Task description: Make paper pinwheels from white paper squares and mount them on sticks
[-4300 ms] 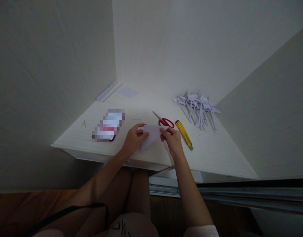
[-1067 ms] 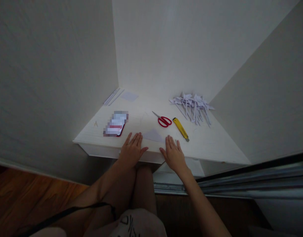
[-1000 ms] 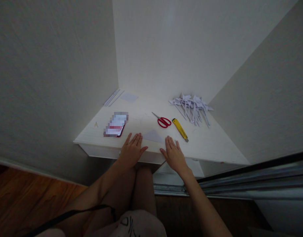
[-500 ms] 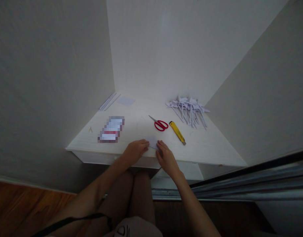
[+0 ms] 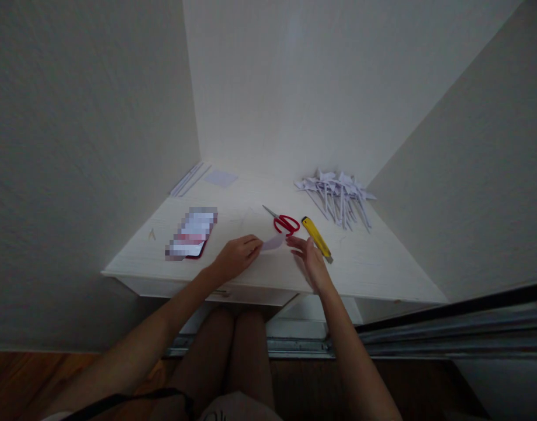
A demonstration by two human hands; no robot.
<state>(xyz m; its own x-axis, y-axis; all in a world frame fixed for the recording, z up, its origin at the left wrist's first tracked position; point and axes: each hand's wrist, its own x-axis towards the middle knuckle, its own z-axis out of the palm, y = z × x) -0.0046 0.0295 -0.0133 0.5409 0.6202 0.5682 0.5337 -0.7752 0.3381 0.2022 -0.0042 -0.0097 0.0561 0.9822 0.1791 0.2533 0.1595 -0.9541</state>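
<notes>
A small piece of white paper (image 5: 273, 242) is pinched at its left end by my left hand (image 5: 238, 256), just above the near part of the white desk. My right hand (image 5: 312, 261) is beside the paper's right end, its fingers apart and its palm turned inward; nothing shows in it. Red-handled scissors (image 5: 286, 224) lie just beyond the paper, blades pointing far left. Close by my right hand rests a yellow utility knife (image 5: 316, 237), partly behind the thumb.
Paper pinwheel-like shapes on thin sticks (image 5: 336, 190) are piled at the back right. Thin white paper rolls (image 5: 187, 180) and a flat paper square (image 5: 221, 178) lie at the back left. A phone (image 5: 200, 248), its screen blurred, sits on the left. Walls enclose the desk (image 5: 373, 275).
My right hand has come off the paper and moved right, its fingers opening. The left hand keeps the paper, now lifted and curved rather than pressed flat. The view has shifted slightly.
</notes>
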